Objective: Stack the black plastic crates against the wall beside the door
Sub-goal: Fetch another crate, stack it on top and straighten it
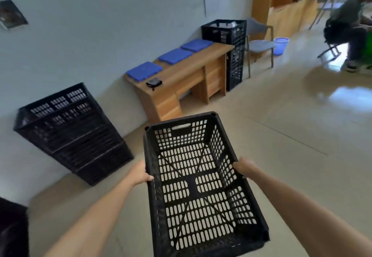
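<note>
I hold an empty black plastic crate [193, 184] in front of me, above the floor, its open top facing me. My left hand [141, 173] grips its left rim and my right hand [244, 168] grips its right rim. A stack of several black crates [70, 134] stands against the blue-grey wall to the left of the held crate. A second, narrower stack of black crates [231, 51] stands further along the same wall, at the far end of the desk.
A low wooden desk [187, 79] with three blue lids and a small black object stands against the wall between the two stacks. Beyond it are a grey chair [259, 43], a blue bucket [280, 45] and a seated person [348, 29]. A dark object [12, 228] sits bottom left.
</note>
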Tool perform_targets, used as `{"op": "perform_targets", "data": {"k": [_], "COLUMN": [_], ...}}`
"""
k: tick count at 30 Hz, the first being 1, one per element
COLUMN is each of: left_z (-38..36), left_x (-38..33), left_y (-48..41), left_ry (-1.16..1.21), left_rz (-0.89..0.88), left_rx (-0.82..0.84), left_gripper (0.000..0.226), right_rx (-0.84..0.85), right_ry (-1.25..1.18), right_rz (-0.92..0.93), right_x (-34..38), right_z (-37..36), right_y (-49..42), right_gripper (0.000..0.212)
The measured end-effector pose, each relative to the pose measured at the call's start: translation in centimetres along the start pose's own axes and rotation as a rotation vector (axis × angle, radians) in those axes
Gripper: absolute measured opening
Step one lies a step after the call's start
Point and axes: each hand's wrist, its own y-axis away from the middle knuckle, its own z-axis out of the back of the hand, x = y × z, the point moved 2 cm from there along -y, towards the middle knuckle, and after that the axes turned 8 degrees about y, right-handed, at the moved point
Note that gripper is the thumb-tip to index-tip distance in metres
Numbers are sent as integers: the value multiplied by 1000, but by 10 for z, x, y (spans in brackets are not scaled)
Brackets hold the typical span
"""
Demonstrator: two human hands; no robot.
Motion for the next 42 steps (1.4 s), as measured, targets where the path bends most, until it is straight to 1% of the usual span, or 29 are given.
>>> {"op": "perform_targets", "data": {"k": [3, 5, 7, 9, 11, 15, 18, 22, 25, 28, 30, 34, 37, 40, 42], "left_z": [43, 70, 95, 119, 138, 165, 185, 222, 258, 301, 332, 394, 440, 491, 533], "left_x": [62, 100, 137, 171, 202, 255, 280, 299, 306, 314, 322, 341, 363, 390, 409], "left_y": [0, 0, -5, -8, -11, -19, -30, -55, -69, -75, -73, -62, -52, -45, -44], "left_ry": [10, -20, -56, -68, -12, 127, 149, 144, 164, 189, 211, 294, 312, 344, 338], "left_rz": [91, 151, 174, 199, 244, 388, 460, 497, 557, 626, 691, 787, 833, 827, 811], "left_rx": [-88, -122, -141, -157, -161, -186, -246, -294, -324, -390, -451, -564, -682, -753, -788], "left_gripper": [41, 40, 37, 36, 35, 39, 40, 37, 31, 28, 27, 27, 30, 30, 26], "right_rx": [31, 57, 76, 96, 128, 188, 218, 265, 281, 292, 250, 136, 105, 81, 74], "right_ry": [88, 155, 225, 274, 282, 296, 342, 444, 565, 597, 597, 575, 605, 611, 579], "right_rz": [103, 157, 208, 257, 276, 311, 340, 423, 532, 652, 742, 926, 1062, 1147, 1199], "right_x": [74, 121, 164, 204, 237, 290, 327, 387, 448, 517, 565, 663, 734, 805, 856], "right_z": [-38, -67, -94, -119, -140, -178, -197, -213, -215, -218, -221, -233, -250, -267, -278], "right_y": [-20, -34, -43, -50, -55, -72, -87, -116, -138, -158, -164, -155, -144, -131, -122], "right_gripper": [8, 16, 24, 26, 26, 27, 31, 31, 31, 30, 28, 35, 29, 23, 23]}}
